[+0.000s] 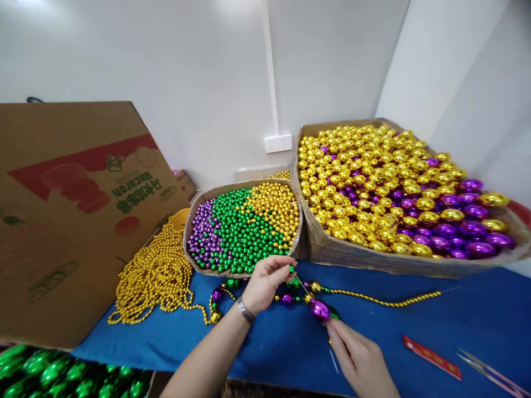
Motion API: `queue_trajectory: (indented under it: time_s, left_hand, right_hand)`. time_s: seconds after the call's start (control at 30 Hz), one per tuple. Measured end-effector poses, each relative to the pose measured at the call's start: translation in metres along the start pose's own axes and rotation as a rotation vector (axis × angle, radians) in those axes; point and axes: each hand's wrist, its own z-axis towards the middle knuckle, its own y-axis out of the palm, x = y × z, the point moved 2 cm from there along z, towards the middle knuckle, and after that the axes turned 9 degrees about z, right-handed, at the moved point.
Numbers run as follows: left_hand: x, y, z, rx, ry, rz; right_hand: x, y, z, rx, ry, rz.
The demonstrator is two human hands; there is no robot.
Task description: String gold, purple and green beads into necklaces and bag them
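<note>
My left hand pinches a small green bead at the near edge of a cardboard tray of small purple, green and gold beads. My right hand grips a large purple bead with a green one behind it, strung on a thin needle or thread that runs between the two hands. A partly strung necklace of mixed beads lies on the blue cloth below my hands, and its gold bead strand trails to the right.
A big cardboard box of large gold and purple beads stands at the back right. A heap of gold bead strands lies left, beside a flattened printed carton. A red cutter and scissors lie at the right; green beads show bottom left.
</note>
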Motion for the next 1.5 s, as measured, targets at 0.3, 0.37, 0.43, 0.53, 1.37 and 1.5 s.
queue_trajectory:
  time_s: [0.3, 0.37, 0.43, 0.53, 1.37, 1.5]
  left_hand:
    - [-0.015, 0.05, -0.002, -0.163, -0.01, 0.135]
    - [-0.03, 0.07, -0.003, -0.214, -0.011, 0.163]
    - [-0.046, 0.087, -0.002, -0.25, 0.063, 0.269]
    - [-0.069, 0.107, 0.002, -0.312, 0.254, 0.496]
    - [-0.104, 0.123, 0.023, -0.607, 0.403, 0.961]
    - [-0.103, 0.112, 0.026, -0.613, 0.344, 0.922]
  right_hand:
    - [0.021, -0.023, -0.014, -0.029, 0.289, -0.007]
    - [0.032, -0.025, -0.023, -0.058, 0.377, 0.044]
    - [0.044, -0.022, -0.033, -0.054, 0.417, 0.072]
    - [0.061, -0.017, -0.046, 0.0, 0.431, 0.048]
    - [0.125, -0.151, -0.023, 0.888, 0.792, 0.366]
    - [0.157, -0.182, -0.038, 1.028, 0.891, 0.263]
